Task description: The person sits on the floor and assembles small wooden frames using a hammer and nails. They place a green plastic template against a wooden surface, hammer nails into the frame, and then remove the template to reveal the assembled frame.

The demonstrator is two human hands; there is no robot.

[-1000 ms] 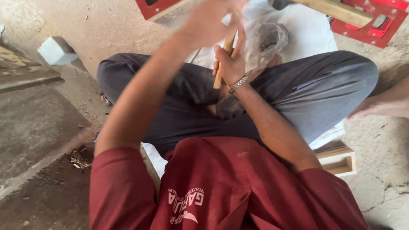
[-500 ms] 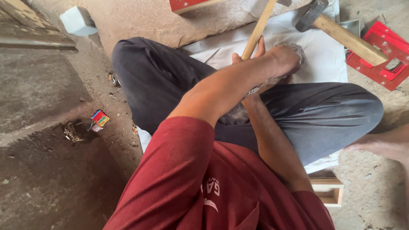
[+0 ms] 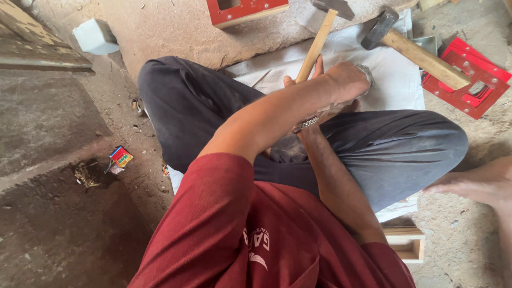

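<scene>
I sit cross-legged in dark trousers on a white sheet (image 3: 391,80). My right hand (image 3: 297,84), with a metal bracelet at the wrist, grips the wooden handle of a hammer (image 3: 320,37) whose head points away from me. My left arm crosses over the right one. My left hand (image 3: 350,79) is closed low over the sheet on a small grey crumpled thing (image 3: 368,71), most of it hidden by the fingers.
A second hammer (image 3: 413,48) lies on the sheet at the right. Red frames lie at the top (image 3: 247,3) and right (image 3: 466,80). A white block (image 3: 96,36), a small wooden box (image 3: 407,244) and a bare foot (image 3: 488,183) are nearby.
My left arm has come down from in front of the camera to the sheet. The hammer stays in my right hand. The view has shifted, so more ground shows on the left.
</scene>
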